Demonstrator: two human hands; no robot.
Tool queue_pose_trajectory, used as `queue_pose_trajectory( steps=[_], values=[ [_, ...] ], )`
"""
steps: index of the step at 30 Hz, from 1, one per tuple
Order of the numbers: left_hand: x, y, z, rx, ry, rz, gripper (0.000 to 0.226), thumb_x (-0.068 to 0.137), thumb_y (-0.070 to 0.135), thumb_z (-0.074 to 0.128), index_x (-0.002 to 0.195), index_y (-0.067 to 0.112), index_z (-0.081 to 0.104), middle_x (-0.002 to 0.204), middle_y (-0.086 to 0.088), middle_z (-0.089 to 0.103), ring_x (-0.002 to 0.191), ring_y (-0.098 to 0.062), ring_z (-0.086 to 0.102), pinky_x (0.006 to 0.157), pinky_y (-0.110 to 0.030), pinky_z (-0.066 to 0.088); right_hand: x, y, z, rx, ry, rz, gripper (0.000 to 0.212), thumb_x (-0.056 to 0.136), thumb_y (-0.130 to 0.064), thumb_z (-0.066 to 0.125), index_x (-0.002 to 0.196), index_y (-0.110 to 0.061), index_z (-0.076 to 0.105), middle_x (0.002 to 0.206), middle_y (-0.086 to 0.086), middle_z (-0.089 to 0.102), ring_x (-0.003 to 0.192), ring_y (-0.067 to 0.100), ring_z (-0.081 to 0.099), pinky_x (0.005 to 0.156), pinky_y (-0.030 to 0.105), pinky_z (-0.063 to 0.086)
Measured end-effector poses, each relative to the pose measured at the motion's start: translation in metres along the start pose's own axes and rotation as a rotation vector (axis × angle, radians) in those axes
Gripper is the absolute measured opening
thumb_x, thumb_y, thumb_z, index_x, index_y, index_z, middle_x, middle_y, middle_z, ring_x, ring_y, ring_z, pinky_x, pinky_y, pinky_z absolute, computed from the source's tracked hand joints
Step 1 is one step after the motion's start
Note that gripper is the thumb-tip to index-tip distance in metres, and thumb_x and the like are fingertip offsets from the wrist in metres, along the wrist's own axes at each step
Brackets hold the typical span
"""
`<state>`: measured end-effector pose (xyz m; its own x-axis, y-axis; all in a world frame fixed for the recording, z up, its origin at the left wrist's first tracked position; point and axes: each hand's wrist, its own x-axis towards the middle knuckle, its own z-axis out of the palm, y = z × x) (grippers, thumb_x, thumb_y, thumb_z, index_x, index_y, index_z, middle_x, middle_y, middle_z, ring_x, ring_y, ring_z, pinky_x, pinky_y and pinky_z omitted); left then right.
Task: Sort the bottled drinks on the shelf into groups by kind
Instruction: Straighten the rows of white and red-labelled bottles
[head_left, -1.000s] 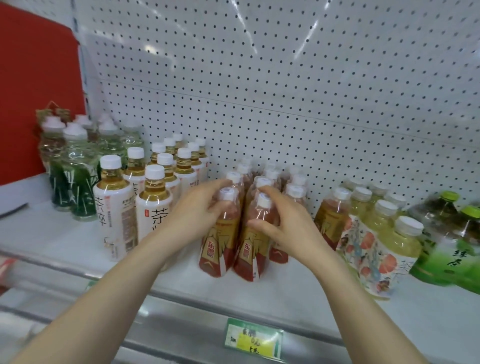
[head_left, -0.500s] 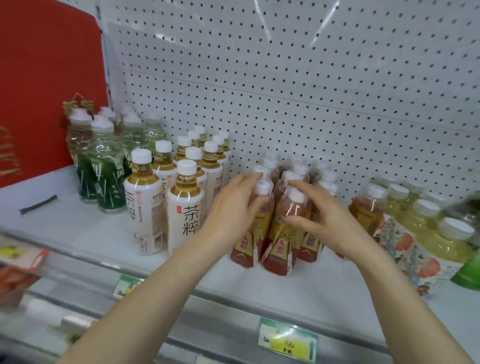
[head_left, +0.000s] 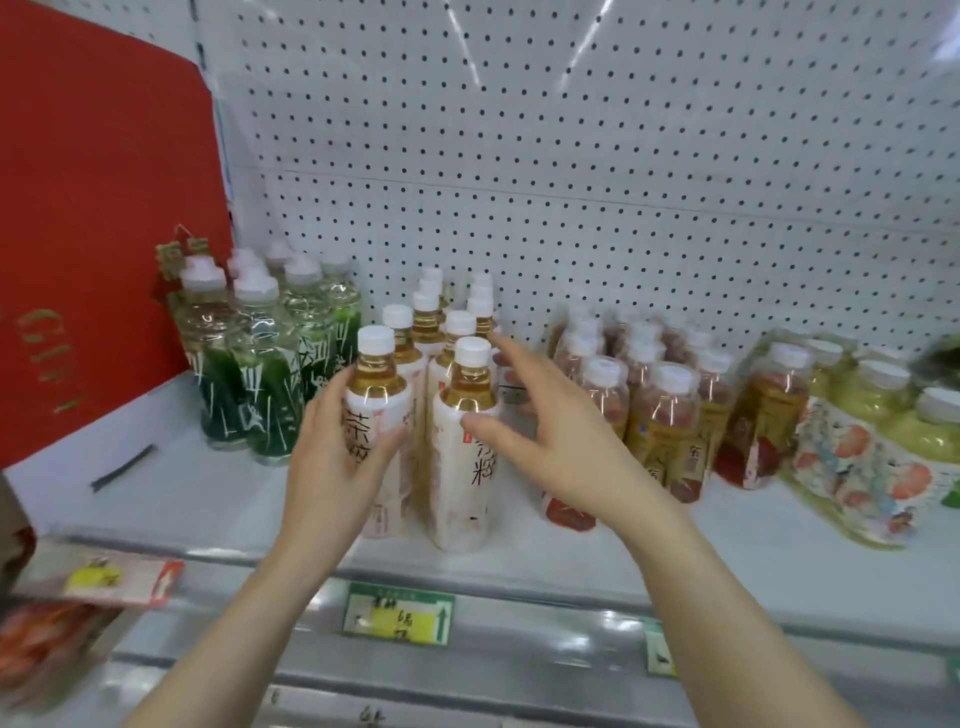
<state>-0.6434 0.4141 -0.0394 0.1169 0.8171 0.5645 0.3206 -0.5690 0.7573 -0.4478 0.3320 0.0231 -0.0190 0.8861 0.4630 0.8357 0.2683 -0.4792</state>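
Two columns of white-labelled tea bottles stand mid-shelf. My left hand grips the front left white-labelled bottle round its body. My right hand is spread, thumb touching the front right white-labelled bottle, fingers reaching past its right side. Right of them stand red-labelled tea bottles. Green-labelled clear bottles stand on the left. Flower-labelled yellow bottles are at the far right.
The white shelf has a pegboard back wall and a red panel at its left end. A dark strip lies on the shelf's left part. Price tags sit on the front rail.
Both hands left the red-labelled bottles and moved left to the front white-labelled bottles. My left hand took hold of one. The camera turned left.
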Motion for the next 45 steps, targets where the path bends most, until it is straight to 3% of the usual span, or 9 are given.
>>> queue_pose_trajectory(
  steps=[4, 9, 12, 14, 21, 24, 29, 36, 45],
  values=[
    [0.013, -0.009, -0.016, -0.079, -0.157, -0.027, 0.069, 0.084, 0.032, 0.071, 0.142, 0.038, 0.036, 0.145, 0.013, 0.047, 0.129, -0.009, 0.047, 0.108, -0.046, 0.043, 0.02, -0.01, 0.004, 0.051, -0.036, 0.067, 0.046, 0.093, -0.039, 0.063, 0.135, -0.024, 0.054, 0.125, -0.007, 0.067, 0.113, 0.014, 0.064, 0.099, 0.042, 0.051],
    [0.019, -0.014, -0.022, -0.156, -0.244, -0.048, 0.071, 0.08, 0.032, 0.075, 0.136, 0.041, 0.034, 0.142, 0.017, 0.046, 0.127, -0.006, 0.048, 0.109, -0.043, 0.041, 0.024, -0.02, 0.019, -0.012, 0.115, 0.165, 0.039, 0.088, -0.047, 0.068, 0.118, -0.025, 0.058, 0.109, -0.013, 0.066, 0.096, 0.008, 0.062, 0.083, 0.032, 0.052],
    [0.025, -0.018, -0.02, -0.213, -0.32, -0.053, 0.089, 0.071, 0.052, 0.078, 0.14, 0.044, 0.022, 0.136, 0.032, 0.04, 0.123, 0.009, 0.046, 0.105, -0.037, 0.041, 0.023, -0.021, 0.02, 0.046, 0.059, 0.171, 0.036, 0.09, -0.046, 0.066, 0.121, -0.029, 0.056, 0.112, -0.016, 0.066, 0.101, 0.004, 0.062, 0.087, 0.031, 0.053],
    [0.028, -0.023, -0.016, -0.252, -0.376, -0.074, 0.101, 0.069, 0.06, 0.073, 0.147, 0.046, 0.01, 0.14, 0.032, 0.038, 0.126, 0.007, 0.044, 0.104, -0.035, 0.039, 0.023, -0.02, 0.017, 0.07, 0.025, 0.17, 0.034, 0.091, -0.044, 0.065, 0.122, -0.031, 0.059, 0.114, -0.016, 0.068, 0.104, 0.004, 0.064, 0.092, 0.035, 0.054],
    [0.026, -0.027, -0.005, -0.31, -0.353, -0.051, 0.08, 0.084, 0.04, 0.072, 0.143, 0.047, 0.019, 0.142, 0.023, 0.042, 0.122, 0.01, 0.046, 0.097, -0.026, 0.04, 0.025, -0.02, 0.02, -0.022, 0.163, 0.195, 0.029, 0.088, -0.046, 0.067, 0.114, -0.032, 0.062, 0.106, -0.017, 0.067, 0.1, 0.006, 0.062, 0.088, 0.037, 0.054],
    [0.021, -0.025, 0.0, -0.335, -0.345, -0.036, 0.07, 0.085, 0.04, 0.072, 0.133, 0.057, 0.024, 0.136, 0.031, 0.047, 0.121, 0.012, 0.05, 0.092, -0.016, 0.042, 0.03, -0.021, 0.024, -0.061, 0.167, 0.195, 0.026, 0.087, -0.046, 0.066, 0.11, -0.034, 0.061, 0.101, -0.019, 0.066, 0.097, 0.005, 0.063, 0.086, 0.038, 0.054],
    [0.017, -0.021, 0.007, -0.36, -0.345, -0.042, 0.064, 0.087, 0.033, 0.07, 0.129, 0.057, 0.027, 0.123, 0.047, 0.048, 0.119, 0.014, 0.051, 0.089, -0.014, 0.042, 0.031, -0.018, 0.016, -0.078, 0.113, 0.17, 0.03, 0.089, -0.045, 0.066, 0.115, -0.03, 0.063, 0.107, -0.012, 0.067, 0.097, 0.007, 0.062, 0.087, 0.038, 0.053],
    [0.01, -0.016, 0.015, -0.359, -0.313, -0.061, 0.088, 0.076, 0.056, 0.066, 0.148, 0.039, 0.018, 0.148, 0.014, 0.038, 0.135, -0.003, 0.041, 0.112, -0.043, 0.039, 0.032, -0.018, 0.003, -0.08, 0.042, 0.206, 0.034, 0.091, -0.038, 0.066, 0.121, -0.025, 0.061, 0.112, -0.006, 0.067, 0.099, 0.012, 0.062, 0.086, 0.034, 0.052],
    [0.003, 0.0, 0.012, -0.256, -0.267, -0.075, 0.082, 0.082, 0.048, 0.068, 0.147, 0.038, 0.018, 0.146, 0.01, 0.036, 0.132, -0.005, 0.042, 0.11, -0.043, 0.041, 0.021, -0.011, 0.014, -0.069, 0.098, 0.118, 0.032, 0.096, -0.038, 0.059, 0.124, -0.023, 0.057, 0.111, -0.007, 0.063, 0.099, 0.009, 0.058, 0.083, 0.029, 0.049]
  ],
)
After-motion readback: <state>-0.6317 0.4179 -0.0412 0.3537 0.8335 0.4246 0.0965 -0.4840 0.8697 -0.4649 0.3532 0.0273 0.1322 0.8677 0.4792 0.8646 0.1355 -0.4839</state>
